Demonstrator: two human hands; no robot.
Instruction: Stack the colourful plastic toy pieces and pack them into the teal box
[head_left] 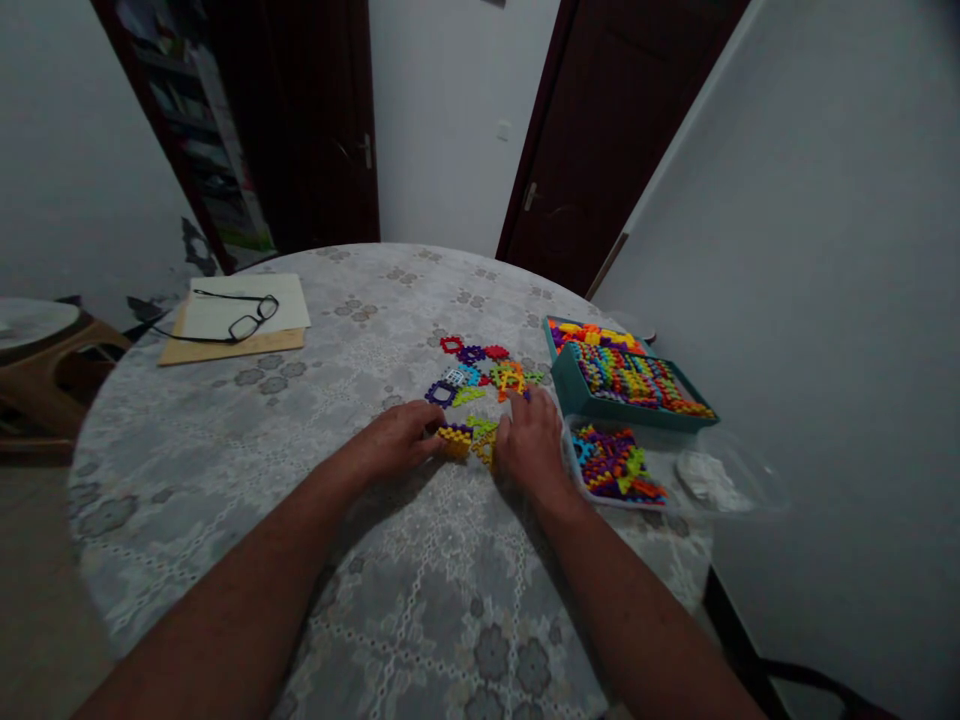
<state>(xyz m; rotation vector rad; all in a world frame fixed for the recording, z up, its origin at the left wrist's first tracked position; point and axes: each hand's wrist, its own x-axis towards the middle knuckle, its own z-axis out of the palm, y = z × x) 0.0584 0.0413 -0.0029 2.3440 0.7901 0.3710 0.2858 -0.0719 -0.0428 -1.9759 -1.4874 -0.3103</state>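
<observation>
Near the middle of the table, my left hand (409,435) is closed on a small block of interlocking plastic pieces (454,443), yellow with a purple upper edge. To its right, my right hand (534,440) rests low with its fingers curled; whatever lies under the fingertips is hidden. A yellow lattice piece (484,449) and a lime-green piece (481,427) lie between the hands. Just beyond the right fingertips is an orange piece (510,376). Farther back are a dark purple square frame (440,393), a red ring (451,344) and several other loose pieces.
On the right stand a teal box (626,405) of sorted pieces, its second tray (553,338) behind, and a clear plastic tub (574,470) of mixed pieces. Eyeglasses (244,327) lie on papers (289,295) at the left. A patterned cloth (420,600) covers the round table.
</observation>
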